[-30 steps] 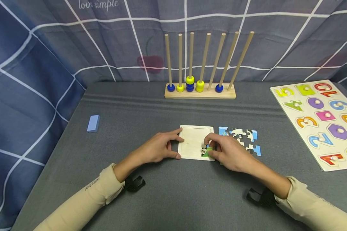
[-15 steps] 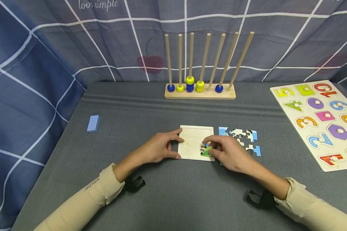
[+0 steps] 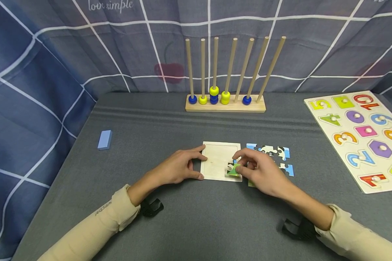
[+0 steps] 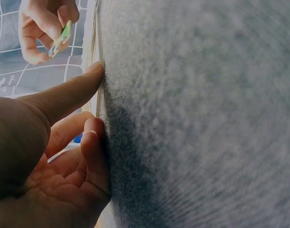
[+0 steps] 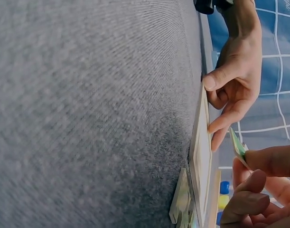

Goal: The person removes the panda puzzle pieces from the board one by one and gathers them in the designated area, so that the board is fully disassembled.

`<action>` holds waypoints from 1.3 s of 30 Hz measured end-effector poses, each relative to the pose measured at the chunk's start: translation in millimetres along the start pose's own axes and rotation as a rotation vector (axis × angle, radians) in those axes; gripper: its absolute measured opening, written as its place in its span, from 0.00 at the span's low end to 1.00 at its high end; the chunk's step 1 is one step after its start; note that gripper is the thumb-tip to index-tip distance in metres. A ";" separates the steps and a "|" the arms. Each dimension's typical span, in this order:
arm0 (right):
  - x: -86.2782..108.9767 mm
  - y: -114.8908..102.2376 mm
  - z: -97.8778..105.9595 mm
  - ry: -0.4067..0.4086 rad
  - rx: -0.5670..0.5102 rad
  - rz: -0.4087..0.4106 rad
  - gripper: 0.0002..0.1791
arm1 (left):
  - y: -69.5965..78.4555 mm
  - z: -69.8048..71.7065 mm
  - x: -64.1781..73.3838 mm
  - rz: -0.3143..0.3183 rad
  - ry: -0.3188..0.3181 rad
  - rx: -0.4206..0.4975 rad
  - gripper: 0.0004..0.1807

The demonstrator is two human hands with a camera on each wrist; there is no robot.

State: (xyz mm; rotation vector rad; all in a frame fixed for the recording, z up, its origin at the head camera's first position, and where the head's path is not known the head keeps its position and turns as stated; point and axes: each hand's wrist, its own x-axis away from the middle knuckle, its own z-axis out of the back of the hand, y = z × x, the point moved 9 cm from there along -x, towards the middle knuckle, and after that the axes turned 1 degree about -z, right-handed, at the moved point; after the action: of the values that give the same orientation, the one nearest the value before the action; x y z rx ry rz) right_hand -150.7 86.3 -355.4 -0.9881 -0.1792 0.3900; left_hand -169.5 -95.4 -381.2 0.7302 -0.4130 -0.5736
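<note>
My right hand [image 3: 262, 172] pinches a green, black and white jigsaw piece [image 3: 233, 169] between thumb and fingers. The piece is tilted over the lower right corner of a shallow wooden puzzle tray [image 3: 217, 157]; in the right wrist view the piece [image 5: 237, 143] appears raised above the tray [image 5: 201, 142]. At the tray's left edge my left hand [image 3: 179, 166] holds it, thumb near the lower corner and fingers near the upper one. Several panda jigsaw pieces [image 3: 267, 149] lie right of the tray, partly hidden by my right hand. A greenish piece [image 3: 251, 184] shows below that hand.
Behind the tray stands a wooden peg rack [image 3: 225, 107] with blue and yellow beads on upright rods. A number and shape peg board [image 3: 356, 145] lies at the right. Far left is a blue block [image 3: 105, 140]. A checked cloth [image 3: 130, 47] hangs behind the table.
My right hand has drawn slightly right and up, tilting the jigsaw piece that lay flatter in the tray's corner. The greenish piece below the hand shows more. My left hand stays put.
</note>
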 end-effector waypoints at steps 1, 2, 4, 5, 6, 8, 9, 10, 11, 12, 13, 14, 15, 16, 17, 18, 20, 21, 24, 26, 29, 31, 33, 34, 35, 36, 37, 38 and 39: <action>1.1 0.1 0.8 0.001 0.000 -0.007 0.12 | 0.0 0.0 0.0 0.000 0.000 0.000 0.28; 2.1 0.6 1.4 -0.001 0.001 -0.015 0.12 | -0.1 -0.1 -0.1 0.000 0.000 0.001 0.28; 4.3 1.8 2.1 -0.009 0.001 -0.026 0.11 | 0.0 -0.2 -0.4 -0.001 0.000 0.002 0.28; 5.4 2.4 2.6 -0.012 -0.004 -0.030 0.11 | -0.1 -0.2 -0.5 0.000 0.000 0.003 0.28; 6.6 2.9 3.6 -0.012 -0.009 -0.033 0.12 | -0.1 -0.2 -0.7 0.000 0.000 0.003 0.28; 9.0 3.8 7.3 -0.006 -0.021 -0.036 0.12 | 0.0 -0.4 -0.9 -0.001 0.000 0.003 0.28; 10.3 4.2 9.8 -0.002 -0.028 -0.040 0.12 | 0.1 -0.4 -1.0 -0.002 0.000 0.004 0.28; 11.4 4.4 12.5 0.003 -0.035 -0.045 0.12 | 0.2 -0.4 -0.9 -0.003 0.000 0.005 0.28; 12.5 4.8 15.4 0.007 -0.042 -0.051 0.12 | 0.3 -0.4 -0.8 -0.004 0.001 0.006 0.28; 13.5 5.2 18.3 0.009 -0.045 -0.056 0.12 | 0.5 -0.3 -0.7 -0.005 0.001 0.006 0.28; 14.5 5.7 21.1 0.010 -0.045 -0.063 0.12 | 0.6 -0.1 -0.6 -0.007 0.002 0.007 0.28; 15.7 6.5 23.5 0.009 -0.046 -0.072 0.12 | 0.6 0.0 -0.4 -0.007 0.003 0.008 0.28; 17.0 7.6 25.6 0.008 -0.044 -0.082 0.12 | 0.7 0.1 -0.3 -0.007 0.003 0.008 0.28; 18.4 8.9 27.6 0.007 -0.044 -0.090 0.12 | 0.7 0.1 -0.3 -0.007 0.004 0.007 0.28; 20.2 10.2 29.6 0.008 -0.041 -0.097 0.12 | 0.6 0.1 -0.2 -0.006 0.003 0.007 0.28; 22.3 11.6 31.5 0.008 -0.040 -0.104 0.12 | 0.4 0.0 -0.2 -0.006 0.003 0.007 0.28; 28.0 15.0 35.7 0.009 -0.043 -0.117 0.12 | 0.1 -0.4 -0.2 -0.003 0.002 0.007 0.29; 31.2 16.5 38.3 0.016 -0.041 -0.116 0.13 | 0.1 -0.6 -0.3 -0.002 0.002 0.008 0.29; 43.5 23.1 47.6 0.034 -0.021 -0.134 0.13 | 0.1 -1.2 -0.4 -0.001 0.001 0.012 0.29; 52.9 29.2 54.6 0.054 -0.001 -0.145 0.13 | 0.2 -1.7 -0.5 -0.001 0.000 0.015 0.29; 67.0 40.4 64.8 0.078 0.018 -0.169 0.14 | 0.1 -2.0 -0.3 -0.004 -0.001 0.014 0.29; 75.8 48.5 71.6 0.099 0.026 -0.173 0.15 | -0.4 -2.0 0.3 -0.002 0.000 0.011 0.29; 83.0 56.1 76.6 0.114 0.031 -0.175 0.15 | -0.8 -1.5 1.0 -0.001 0.002 0.007 0.29; 86.0 59.4 78.4 0.122 0.032 -0.174 0.15 | -0.9 -1.3 1.4 0.000 0.002 0.008 0.29; 88.9 62.2 79.9 0.128 0.037 -0.172 0.15 | -0.9 -1.0 1.6 -0.001 0.002 0.007 0.29; 91.5 64.6 81.2 0.135 0.043 -0.172 0.15 | -0.9 -0.9 1.7 -0.002 0.002 0.007 0.29; 93.5 66.3 81.8 0.139 0.048 -0.168 0.15 | -0.9 -0.7 1.9 -0.002 0.002 0.007 0.29; 94.8 67.5 82.3 0.143 0.054 -0.164 0.14 | -0.9 -0.6 1.8 -0.003 0.002 0.008 0.29; 95.6 68.2 82.8 0.148 0.066 -0.160 0.14 | -1.0 -0.5 1.7 -0.003 0.002 0.011 0.29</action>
State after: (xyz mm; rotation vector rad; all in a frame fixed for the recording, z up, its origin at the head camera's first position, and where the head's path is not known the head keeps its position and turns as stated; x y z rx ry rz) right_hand -106.0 222.1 -370.5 -0.9270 -0.1097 0.1745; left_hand -168.3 -96.8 -382.0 0.7421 -0.4140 -0.5734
